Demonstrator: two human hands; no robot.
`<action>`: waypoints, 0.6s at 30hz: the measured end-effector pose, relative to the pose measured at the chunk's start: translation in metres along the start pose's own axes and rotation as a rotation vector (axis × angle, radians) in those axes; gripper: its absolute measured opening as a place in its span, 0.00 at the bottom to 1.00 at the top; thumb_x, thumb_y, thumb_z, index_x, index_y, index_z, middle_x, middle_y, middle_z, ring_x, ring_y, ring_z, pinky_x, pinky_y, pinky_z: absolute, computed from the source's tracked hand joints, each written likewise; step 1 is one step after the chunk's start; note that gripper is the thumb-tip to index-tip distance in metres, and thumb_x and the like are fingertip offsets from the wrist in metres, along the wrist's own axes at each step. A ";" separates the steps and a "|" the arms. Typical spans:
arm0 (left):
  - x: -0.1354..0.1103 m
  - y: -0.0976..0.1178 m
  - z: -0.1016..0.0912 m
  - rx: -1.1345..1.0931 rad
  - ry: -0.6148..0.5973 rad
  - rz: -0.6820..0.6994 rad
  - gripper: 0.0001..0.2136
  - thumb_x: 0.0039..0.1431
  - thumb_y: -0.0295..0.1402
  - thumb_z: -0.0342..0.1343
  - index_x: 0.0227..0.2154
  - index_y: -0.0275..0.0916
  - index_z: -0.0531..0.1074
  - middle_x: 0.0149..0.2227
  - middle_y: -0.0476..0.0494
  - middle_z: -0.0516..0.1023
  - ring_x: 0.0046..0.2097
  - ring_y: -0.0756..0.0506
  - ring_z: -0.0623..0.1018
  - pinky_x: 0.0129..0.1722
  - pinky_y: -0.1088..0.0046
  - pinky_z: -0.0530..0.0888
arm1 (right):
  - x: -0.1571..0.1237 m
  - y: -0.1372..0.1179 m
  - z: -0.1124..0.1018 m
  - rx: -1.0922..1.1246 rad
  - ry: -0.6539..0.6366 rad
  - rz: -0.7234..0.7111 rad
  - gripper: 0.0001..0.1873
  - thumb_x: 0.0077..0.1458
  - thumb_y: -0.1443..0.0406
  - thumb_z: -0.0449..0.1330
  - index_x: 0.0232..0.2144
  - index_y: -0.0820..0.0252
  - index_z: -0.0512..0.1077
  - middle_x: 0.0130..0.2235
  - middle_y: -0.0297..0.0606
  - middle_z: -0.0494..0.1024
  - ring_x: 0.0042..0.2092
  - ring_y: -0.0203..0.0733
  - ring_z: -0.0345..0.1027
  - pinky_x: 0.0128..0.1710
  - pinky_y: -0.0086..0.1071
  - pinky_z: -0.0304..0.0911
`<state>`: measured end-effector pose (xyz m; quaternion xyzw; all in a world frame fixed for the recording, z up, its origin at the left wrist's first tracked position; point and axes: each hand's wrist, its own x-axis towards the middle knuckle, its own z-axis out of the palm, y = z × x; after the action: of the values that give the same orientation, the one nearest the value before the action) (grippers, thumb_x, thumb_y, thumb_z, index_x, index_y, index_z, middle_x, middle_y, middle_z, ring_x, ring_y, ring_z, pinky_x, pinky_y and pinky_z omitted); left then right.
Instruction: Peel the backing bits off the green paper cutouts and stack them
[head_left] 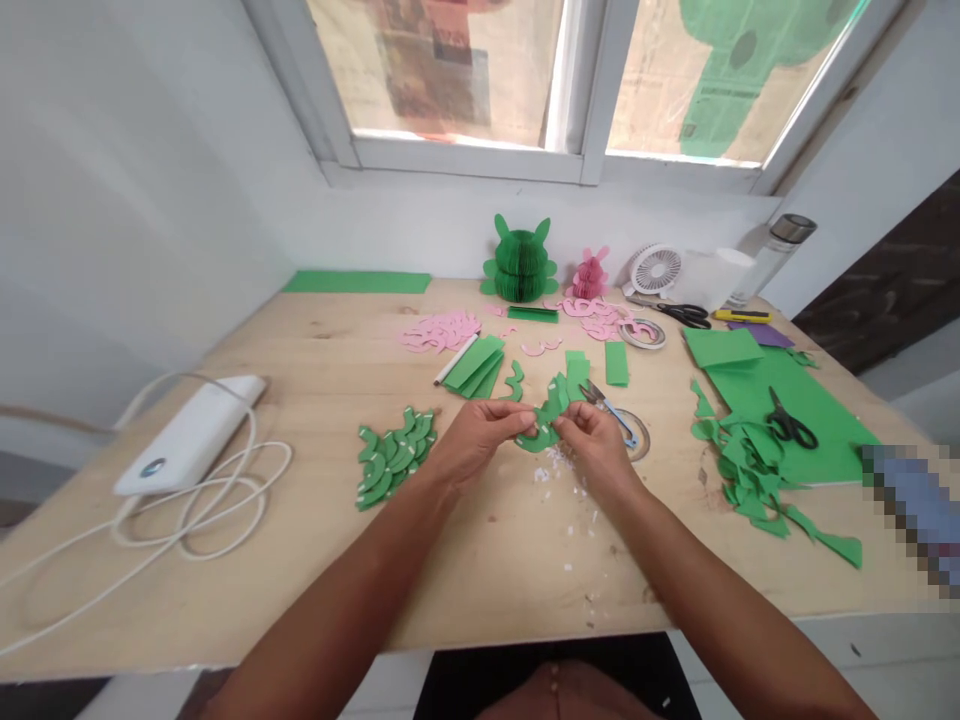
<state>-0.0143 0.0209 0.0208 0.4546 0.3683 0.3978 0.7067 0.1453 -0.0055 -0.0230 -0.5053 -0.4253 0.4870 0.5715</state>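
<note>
Above the middle of the table, my left hand (480,440) pinches one side of a curved green paper piece (535,440). My right hand (601,446) has its fingers closed on the piece's other side, and the fingertips hide part of it. Another wavy green paper strip (514,382) lies just beyond my left hand. Small white scraps (555,468) are scattered beneath and in front of the hands. Beside my right hand rest blue-handled scissors (621,420) and a tape roll (646,440). Left of my left hand is a pile of curved green pieces (394,458) bearing small white patches.
Folded green paper (477,366), pink paper cut-outs (442,330) and green and pink paper figures (519,265) occupy the back. Green offcuts (754,475) and black scissors (791,422) lie right. A white power bank (191,435) with looped cables is left. A bottle (776,255) stands back right.
</note>
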 end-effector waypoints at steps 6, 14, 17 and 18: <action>0.002 -0.008 0.005 0.042 0.020 0.057 0.06 0.39 0.32 0.65 0.21 0.36 0.77 0.22 0.49 0.76 0.27 0.52 0.70 0.32 0.75 0.66 | 0.000 0.004 -0.001 -0.032 -0.040 -0.036 0.11 0.42 0.59 0.64 0.27 0.59 0.69 0.21 0.29 0.66 0.23 0.34 0.58 0.23 0.27 0.55; 0.005 -0.017 0.012 -0.022 0.135 0.092 0.07 0.37 0.32 0.66 0.20 0.35 0.76 0.22 0.49 0.75 0.25 0.52 0.70 0.30 0.75 0.66 | -0.003 0.004 -0.001 0.040 -0.078 -0.047 0.07 0.45 0.63 0.63 0.24 0.59 0.69 0.22 0.29 0.67 0.22 0.32 0.57 0.25 0.28 0.56; 0.004 -0.018 0.015 -0.056 0.174 0.097 0.07 0.37 0.31 0.66 0.20 0.35 0.75 0.21 0.50 0.75 0.25 0.52 0.70 0.30 0.76 0.66 | -0.003 0.003 0.000 0.051 -0.080 -0.042 0.05 0.45 0.64 0.63 0.25 0.59 0.69 0.22 0.28 0.67 0.22 0.32 0.57 0.25 0.28 0.56; 0.004 -0.019 0.016 -0.066 0.187 0.101 0.07 0.37 0.31 0.66 0.20 0.35 0.75 0.21 0.50 0.74 0.25 0.52 0.70 0.30 0.76 0.65 | -0.003 0.002 0.000 0.050 -0.080 -0.039 0.05 0.45 0.64 0.62 0.26 0.59 0.70 0.22 0.28 0.66 0.23 0.32 0.57 0.26 0.28 0.56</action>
<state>0.0058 0.0138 0.0079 0.4101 0.3959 0.4855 0.6629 0.1444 -0.0087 -0.0253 -0.4625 -0.4455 0.5060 0.5759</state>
